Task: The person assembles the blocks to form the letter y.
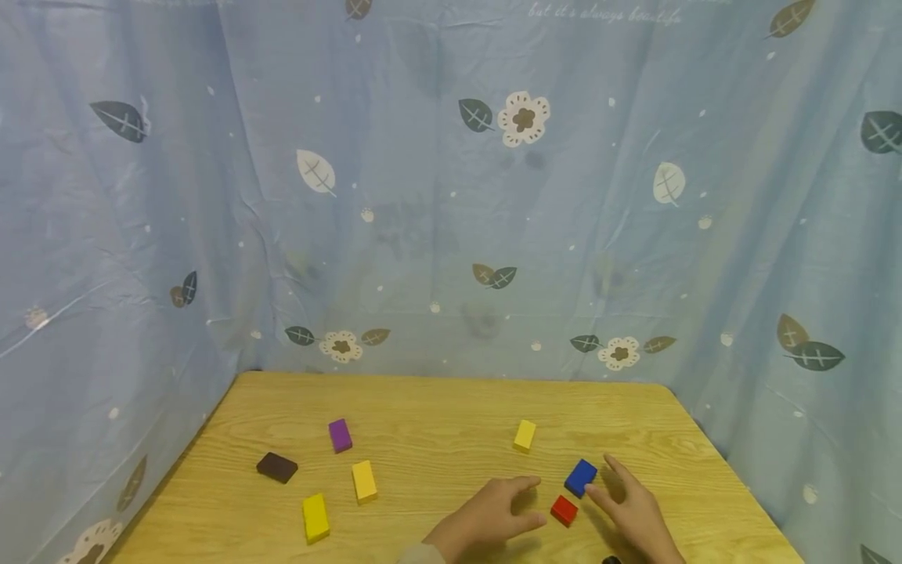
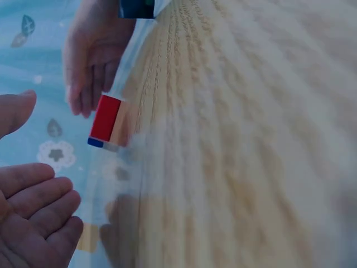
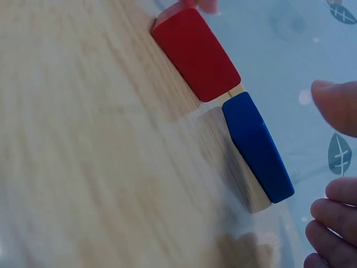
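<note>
A small red block (image 1: 564,511) and a blue block (image 1: 581,478) lie close together on the table, between the two hands. My left hand (image 1: 493,509) hovers left of the red block, thumb and fingers spread apart and nothing in its grasp. On the other side, my right hand (image 1: 634,513) is beside the blue block, its thumb close to that block's edge. In the right wrist view a gap separates the thumb and fingers (image 3: 334,229) from the blue block (image 3: 257,148). The left wrist view also has the red block (image 2: 105,118) below the right hand's fingertips.
A yellow block (image 1: 524,435) lies farther back. Toward the left are a purple block (image 1: 340,435), a dark brown block (image 1: 278,468), an orange-yellow block (image 1: 364,481) and a bright yellow block (image 1: 315,518). A patterned blue curtain (image 1: 423,235) surrounds the wooden table (image 1: 437,415).
</note>
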`<state>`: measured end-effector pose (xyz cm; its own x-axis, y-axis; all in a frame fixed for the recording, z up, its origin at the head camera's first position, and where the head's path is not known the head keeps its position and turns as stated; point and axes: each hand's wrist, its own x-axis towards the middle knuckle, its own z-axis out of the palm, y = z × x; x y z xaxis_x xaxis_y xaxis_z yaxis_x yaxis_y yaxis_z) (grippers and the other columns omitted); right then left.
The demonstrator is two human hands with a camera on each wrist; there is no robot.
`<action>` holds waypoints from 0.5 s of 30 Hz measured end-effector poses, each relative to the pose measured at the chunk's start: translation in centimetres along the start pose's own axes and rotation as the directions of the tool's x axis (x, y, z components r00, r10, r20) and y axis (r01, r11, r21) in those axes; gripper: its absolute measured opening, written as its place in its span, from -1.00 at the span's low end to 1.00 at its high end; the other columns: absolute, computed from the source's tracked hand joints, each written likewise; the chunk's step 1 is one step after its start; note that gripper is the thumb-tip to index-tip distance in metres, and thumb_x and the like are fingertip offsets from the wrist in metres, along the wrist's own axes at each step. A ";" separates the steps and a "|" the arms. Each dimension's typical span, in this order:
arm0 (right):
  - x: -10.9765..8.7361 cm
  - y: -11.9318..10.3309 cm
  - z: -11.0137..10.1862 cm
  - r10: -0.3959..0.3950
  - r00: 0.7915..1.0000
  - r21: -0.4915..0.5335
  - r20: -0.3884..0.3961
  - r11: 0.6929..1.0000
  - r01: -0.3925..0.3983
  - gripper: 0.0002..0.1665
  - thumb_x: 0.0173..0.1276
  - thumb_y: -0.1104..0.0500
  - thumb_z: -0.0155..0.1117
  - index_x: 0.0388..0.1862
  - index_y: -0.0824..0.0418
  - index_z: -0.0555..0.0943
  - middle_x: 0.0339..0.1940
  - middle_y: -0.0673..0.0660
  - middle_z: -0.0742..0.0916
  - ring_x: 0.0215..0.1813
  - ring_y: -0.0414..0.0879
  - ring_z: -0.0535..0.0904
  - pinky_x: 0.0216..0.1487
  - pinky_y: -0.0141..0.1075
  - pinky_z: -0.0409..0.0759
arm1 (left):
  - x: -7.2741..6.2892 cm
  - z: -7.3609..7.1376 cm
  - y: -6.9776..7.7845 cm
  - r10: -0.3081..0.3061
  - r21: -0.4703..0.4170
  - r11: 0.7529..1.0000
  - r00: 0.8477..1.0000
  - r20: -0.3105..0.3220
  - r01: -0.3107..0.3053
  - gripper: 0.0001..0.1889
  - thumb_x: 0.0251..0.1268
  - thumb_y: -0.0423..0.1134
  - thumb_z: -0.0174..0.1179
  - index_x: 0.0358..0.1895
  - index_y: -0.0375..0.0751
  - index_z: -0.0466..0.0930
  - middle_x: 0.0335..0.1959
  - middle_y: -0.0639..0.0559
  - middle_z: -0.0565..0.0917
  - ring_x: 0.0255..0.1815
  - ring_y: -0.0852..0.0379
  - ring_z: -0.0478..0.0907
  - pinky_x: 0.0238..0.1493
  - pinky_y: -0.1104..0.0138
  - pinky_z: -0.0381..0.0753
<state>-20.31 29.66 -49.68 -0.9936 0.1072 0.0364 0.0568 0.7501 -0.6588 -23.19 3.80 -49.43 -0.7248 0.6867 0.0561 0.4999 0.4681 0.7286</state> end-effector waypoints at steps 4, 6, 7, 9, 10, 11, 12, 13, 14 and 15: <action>0.0 0.3 0.3 -0.004 1.000 0.005 -0.004 1.000 0.004 -0.05 0.33 -0.25 0.13 0.45 0.35 0.15 0.36 0.53 0.30 0.32 0.49 0.23 0.16 0.33 0.36 | 0.3 0.4 -0.1 -0.008 0.020 1.000 1.000 -0.019 0.009 -0.38 0.31 0.15 0.09 0.34 -0.08 0.35 0.31 0.08 0.45 0.32 0.11 0.39 0.28 0.22 0.46; 0.1 0.6 0.5 0.000 1.000 0.012 0.001 1.000 0.000 -0.04 0.33 -0.26 0.13 0.46 0.34 0.14 0.37 0.52 0.30 0.34 0.48 0.22 0.18 0.33 0.34 | 0.4 0.5 -0.2 -0.005 0.029 1.000 1.000 -0.028 0.005 -0.37 0.30 0.16 0.09 0.34 -0.10 0.36 0.31 0.06 0.45 0.32 0.10 0.40 0.29 0.22 0.45; 0.1 0.7 0.5 0.001 1.000 0.014 0.002 1.000 -0.001 -0.03 0.32 -0.26 0.13 0.46 0.33 0.14 0.37 0.51 0.30 0.34 0.47 0.23 0.18 0.33 0.34 | 0.5 0.6 -0.2 -0.002 0.030 1.000 1.000 -0.031 0.003 -0.37 0.30 0.16 0.09 0.34 -0.11 0.36 0.31 0.06 0.46 0.32 0.10 0.40 0.29 0.22 0.44; 0.3 0.9 0.6 -0.004 1.000 0.018 0.001 1.000 0.004 -0.03 0.32 -0.27 0.13 0.47 0.31 0.14 0.38 0.49 0.31 0.35 0.46 0.23 0.19 0.33 0.33 | 0.7 0.6 -0.3 0.000 0.030 1.000 0.999 -0.039 0.001 -0.37 0.30 0.17 0.09 0.33 -0.12 0.37 0.30 0.05 0.47 0.31 0.09 0.41 0.29 0.23 0.44; 0.4 0.9 0.7 -0.007 1.000 0.023 0.000 1.000 0.007 -0.02 0.31 -0.28 0.14 0.47 0.30 0.13 0.39 0.48 0.31 0.36 0.45 0.22 0.21 0.32 0.32 | 0.8 0.6 -0.3 0.003 0.033 0.999 0.999 -0.044 -0.001 -0.37 0.30 0.17 0.08 0.33 -0.13 0.37 0.29 0.05 0.48 0.31 0.10 0.41 0.29 0.23 0.44; 0.5 0.9 0.7 -0.012 1.000 0.022 -0.001 1.000 0.012 -0.02 0.31 -0.28 0.13 0.47 0.29 0.13 0.39 0.47 0.30 0.36 0.44 0.22 0.21 0.33 0.31 | 0.9 0.7 -0.3 0.004 0.032 0.999 0.999 -0.047 -0.002 -0.36 0.30 0.18 0.08 0.32 -0.13 0.38 0.29 0.05 0.48 0.30 0.10 0.41 0.29 0.24 0.44; 0.6 1.0 0.7 -0.020 1.000 0.021 -0.007 1.000 0.020 -0.02 0.31 -0.28 0.14 0.47 0.29 0.14 0.39 0.47 0.31 0.36 0.44 0.22 0.21 0.32 0.32 | 1.0 0.7 -0.4 0.004 0.030 1.000 0.999 -0.049 -0.002 -0.37 0.30 0.18 0.08 0.32 -0.13 0.38 0.28 0.05 0.49 0.30 0.10 0.42 0.29 0.24 0.45; 0.7 1.0 0.7 -0.028 1.000 0.021 -0.009 0.999 0.028 -0.03 0.31 -0.27 0.15 0.47 0.29 0.14 0.39 0.46 0.32 0.36 0.43 0.23 0.21 0.32 0.31 | 1.1 0.8 -0.4 0.004 0.030 1.000 0.999 -0.050 -0.003 -0.37 0.30 0.18 0.08 0.32 -0.13 0.38 0.28 0.06 0.49 0.30 0.11 0.42 0.29 0.24 0.45; 0.7 1.0 0.7 -0.035 0.999 0.022 -0.013 0.999 0.035 -0.03 0.31 -0.26 0.15 0.47 0.29 0.15 0.39 0.46 0.32 0.36 0.43 0.23 0.22 0.32 0.31 | 1.2 0.8 -0.4 0.005 0.030 1.000 0.999 -0.050 -0.004 -0.37 0.30 0.18 0.08 0.32 -0.13 0.39 0.27 0.06 0.49 0.30 0.11 0.42 0.29 0.24 0.45; 0.7 1.0 0.7 -0.039 0.999 0.022 -0.013 0.999 0.040 -0.03 0.31 -0.26 0.16 0.47 0.30 0.15 0.39 0.45 0.32 0.37 0.42 0.23 0.23 0.31 0.30 | 1.4 0.9 -0.5 0.005 0.025 1.000 0.999 -0.047 -0.004 -0.37 0.30 0.18 0.08 0.32 -0.12 0.39 0.27 0.07 0.50 0.30 0.12 0.42 0.29 0.24 0.45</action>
<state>-20.98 29.98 -50.82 -0.9937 0.0860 0.0722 0.0150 0.7391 -0.6734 -23.96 5.03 -50.31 -0.7436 0.6623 0.0917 0.5146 0.4794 0.7109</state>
